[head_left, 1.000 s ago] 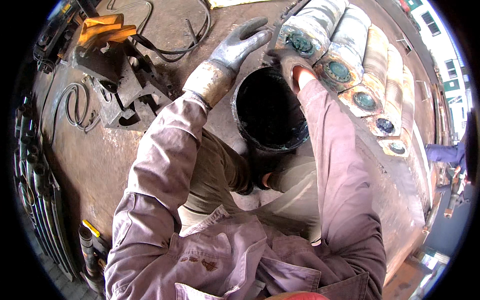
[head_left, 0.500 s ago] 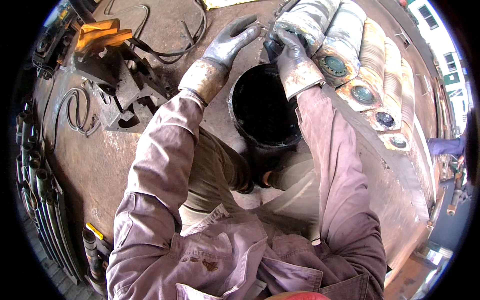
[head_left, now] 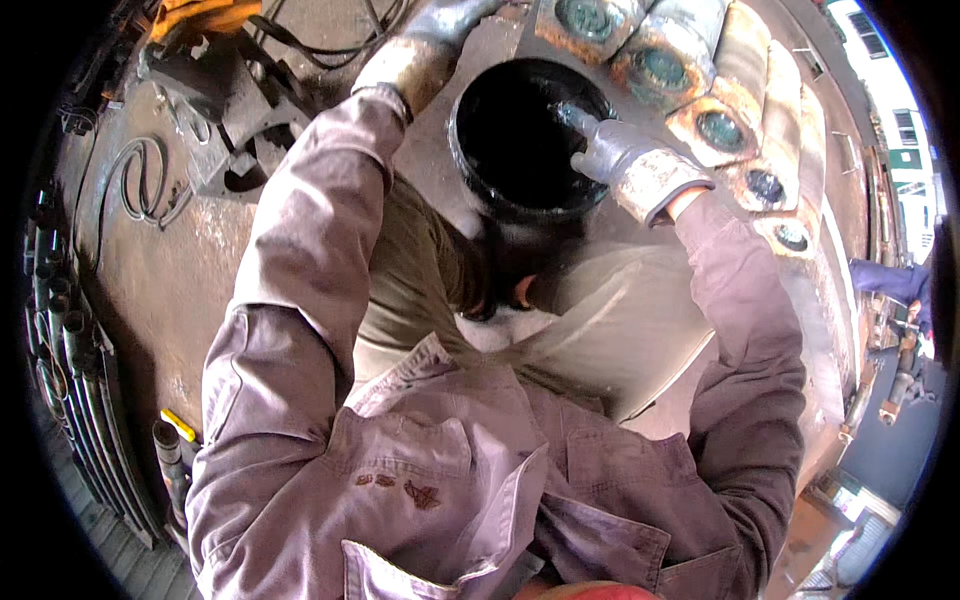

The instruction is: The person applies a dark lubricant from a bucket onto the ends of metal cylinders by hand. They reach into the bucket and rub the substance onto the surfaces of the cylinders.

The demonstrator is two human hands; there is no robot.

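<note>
My right hand (head_left: 610,155), in a smeared grey work glove with a stained pale cuff, reaches over the right rim of a black bucket (head_left: 457,135). Its fingers are stretched into the bucket's mouth, the thumb apart, and nothing shows in them. The bucket's inside is dark, its contents hard to make out. Up at the top edge is my left hand (head_left: 440,35), gloved alike, its fingertips cut off by the picture. Beyond the bucket lie grimy metal cylinders; the end of the closest one (head_left: 583,20) has a round opening with a dark, greasy-looking ring.
Several more such cylinders (head_left: 720,130) lie in a row to the right. On the left stand a heavy metal bracket (head_left: 225,130) with an orange cloth (head_left: 205,15), a looped cable (head_left: 140,185) and a bundle of pipes or hoses (head_left: 85,390). My legs flank the bucket.
My right hand has moved from the nearest cylinder's end back to the bucket, its fingers now in the mouth. The view has tilted, so most things sit higher, and my left hand nears the top edge.
</note>
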